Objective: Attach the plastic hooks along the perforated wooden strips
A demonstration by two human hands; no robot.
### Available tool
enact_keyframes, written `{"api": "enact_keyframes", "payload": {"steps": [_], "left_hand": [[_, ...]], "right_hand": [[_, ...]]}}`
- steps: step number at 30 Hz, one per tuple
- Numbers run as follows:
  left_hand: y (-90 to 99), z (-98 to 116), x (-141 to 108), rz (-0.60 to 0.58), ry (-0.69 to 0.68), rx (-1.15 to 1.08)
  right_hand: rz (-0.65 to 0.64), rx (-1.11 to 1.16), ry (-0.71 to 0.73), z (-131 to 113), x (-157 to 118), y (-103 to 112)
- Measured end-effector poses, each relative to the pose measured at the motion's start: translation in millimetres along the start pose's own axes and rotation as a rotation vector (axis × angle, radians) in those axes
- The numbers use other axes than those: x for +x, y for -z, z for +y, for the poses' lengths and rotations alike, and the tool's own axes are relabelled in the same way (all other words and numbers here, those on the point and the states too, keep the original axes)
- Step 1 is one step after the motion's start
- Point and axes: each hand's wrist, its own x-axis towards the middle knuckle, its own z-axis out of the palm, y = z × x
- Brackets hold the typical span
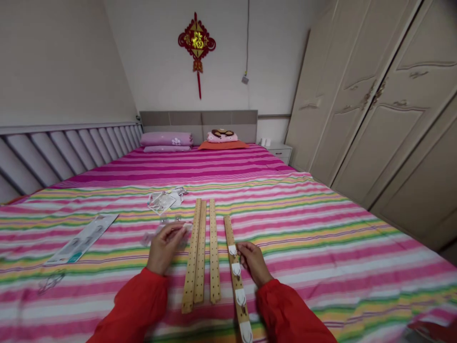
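Note:
My left hand (166, 245) pinches a small clear piece (187, 227) left of the wooden strips. With curled fingers, my right hand (253, 259) touches the edge of the topmost white hook (233, 250) on the rightmost wooden strip (228, 229). Several white hooks sit in a row along that strip, down to the lowest one (246, 332). To its left lie three more perforated wooden strips: one alone (213, 247) and two side by side, the outer one (191, 262) partly over or against its neighbour (201, 257). Whether my right fingers grip the hook is hard to see.
Small clear pieces (146, 238) lie behind my left hand. Clear packets (162, 201) are beyond. A hook package (84, 239) and thin wire-like items (52, 281) lie at left on the striped bedspread (321, 257). Wardrobes (385, 109) stand at right.

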Motion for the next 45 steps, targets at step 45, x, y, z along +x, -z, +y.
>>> {"api": "enact_keyframes", "payload": {"steps": [45], "left_hand": [[-136.6,-45,-4,-0.226,0.535,-0.217]], "right_hand": [[-0.04,-0.019,-0.075,-47,23,-23]]}}
